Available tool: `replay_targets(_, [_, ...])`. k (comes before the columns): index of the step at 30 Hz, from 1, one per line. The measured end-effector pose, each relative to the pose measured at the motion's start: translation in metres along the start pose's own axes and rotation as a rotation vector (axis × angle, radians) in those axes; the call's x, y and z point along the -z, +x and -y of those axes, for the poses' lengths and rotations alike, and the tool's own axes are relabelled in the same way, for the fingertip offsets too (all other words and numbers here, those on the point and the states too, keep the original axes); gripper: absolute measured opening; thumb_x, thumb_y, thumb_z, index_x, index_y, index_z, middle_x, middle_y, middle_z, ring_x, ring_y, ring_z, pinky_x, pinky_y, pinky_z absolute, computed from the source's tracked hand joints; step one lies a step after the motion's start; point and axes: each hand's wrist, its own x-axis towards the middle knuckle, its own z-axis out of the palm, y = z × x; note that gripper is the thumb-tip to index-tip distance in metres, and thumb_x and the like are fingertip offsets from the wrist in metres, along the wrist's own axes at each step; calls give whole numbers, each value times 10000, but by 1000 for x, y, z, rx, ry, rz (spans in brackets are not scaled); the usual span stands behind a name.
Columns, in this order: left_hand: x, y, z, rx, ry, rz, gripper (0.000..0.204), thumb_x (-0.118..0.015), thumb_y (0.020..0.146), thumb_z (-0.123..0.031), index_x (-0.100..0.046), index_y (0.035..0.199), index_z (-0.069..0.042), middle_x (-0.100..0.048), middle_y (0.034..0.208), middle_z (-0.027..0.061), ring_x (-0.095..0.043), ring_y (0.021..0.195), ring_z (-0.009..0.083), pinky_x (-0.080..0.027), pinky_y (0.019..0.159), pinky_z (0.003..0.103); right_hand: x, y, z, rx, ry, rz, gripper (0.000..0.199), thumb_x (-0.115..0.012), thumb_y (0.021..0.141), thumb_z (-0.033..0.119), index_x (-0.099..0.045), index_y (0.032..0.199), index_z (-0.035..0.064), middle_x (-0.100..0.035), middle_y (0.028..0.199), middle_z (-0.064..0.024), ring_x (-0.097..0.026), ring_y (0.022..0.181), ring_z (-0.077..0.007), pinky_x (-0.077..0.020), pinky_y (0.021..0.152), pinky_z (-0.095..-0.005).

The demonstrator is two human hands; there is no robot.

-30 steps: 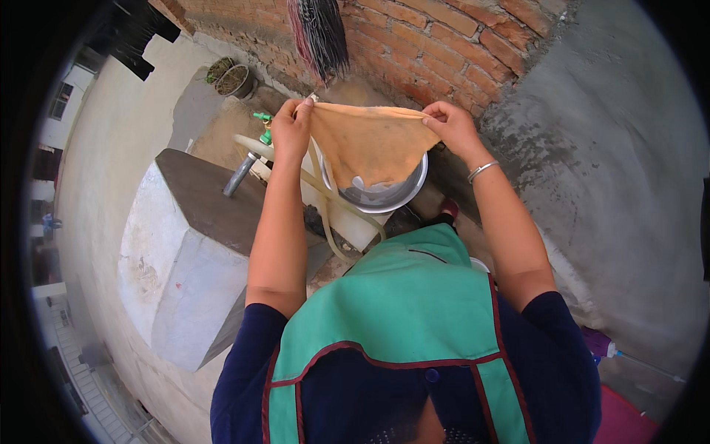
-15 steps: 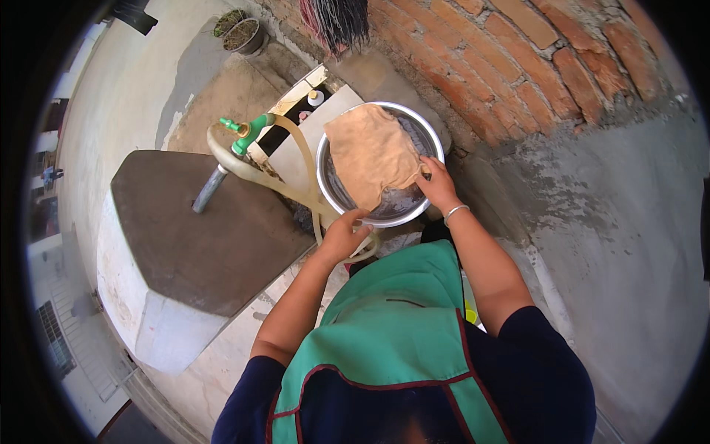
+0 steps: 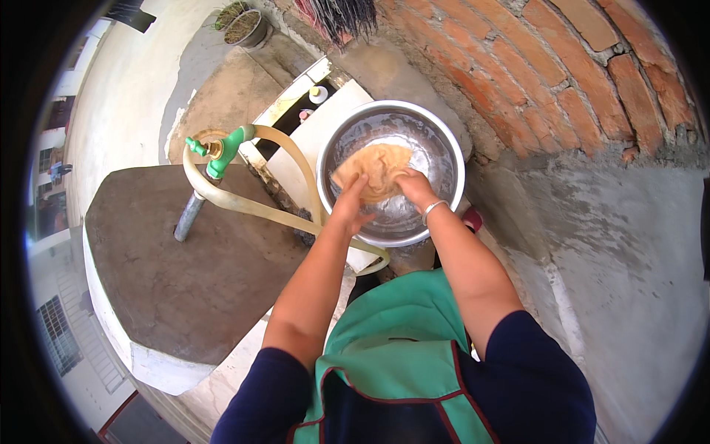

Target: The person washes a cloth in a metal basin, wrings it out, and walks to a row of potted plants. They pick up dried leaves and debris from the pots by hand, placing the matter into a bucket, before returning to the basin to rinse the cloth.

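Note:
A tan-orange cloth lies bunched inside a round metal basin, low over its wet, shiny bottom. My right hand, with a silver bangle at the wrist, has its fingers closed on the cloth's right side. At the lower left of the cloth, my left hand touches it with fingers apart and the thumb stretched out. Both forearms reach over the near rim.
Left of the basin, a green tap on a metal pipe carries a pale hose that loops beside the rim. A concrete block surrounds the pipe. Bottles stand in a recess behind. A brick wall rises at the right.
The cloth, spread out above the basin before, is now lower and bunched inside it. Both hands have moved into the basin, and the view has shifted slightly.

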Motion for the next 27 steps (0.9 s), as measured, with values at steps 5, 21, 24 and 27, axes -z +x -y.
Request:
replay_targets(5, [-5, 34, 1, 76, -396, 283, 470, -508, 882, -431, -516, 1161, -53, -577, 1023, 118, -578, 911, 232, -486, 802, 354, -58, -128, 89, 596, -394, 150, 213, -660, 692, 173, -586, 845, 46, -560, 903, -149, -576, 870, -303, -462, 741, -385])
replay_targets(21, [-40, 6, -14, -111, -535, 79, 296, -367, 963, -241, -506, 1150, -58, -581, 931, 63, -568, 760, 176, -486, 667, 294, -66, -35, 84, 375, -142, -217, 106, -569, 734, 18, -466, 747, 37, -530, 746, -114, -539, 669, -216, -472, 608, -310])
replay_targets(24, [8, 44, 14, -413, -407, 575, 302, -376, 957, -250, -492, 1183, -86, -546, 956, 59, -531, 840, 173, -460, 763, 282, -92, -86, 101, 793, -380, -290, 145, -630, 715, 69, -498, 768, 40, -569, 833, -127, -572, 773, -282, -467, 720, -356])
replay_targets(27, [-2, 35, 14, -157, -614, 496, 288, -404, 937, -256, -498, 1145, -81, -549, 965, 65, -546, 905, 180, -474, 798, 298, -82, -77, 80, 644, -368, -187, 133, -639, 712, 92, -519, 750, 49, -580, 756, -119, -586, 744, -301, -472, 697, -365])
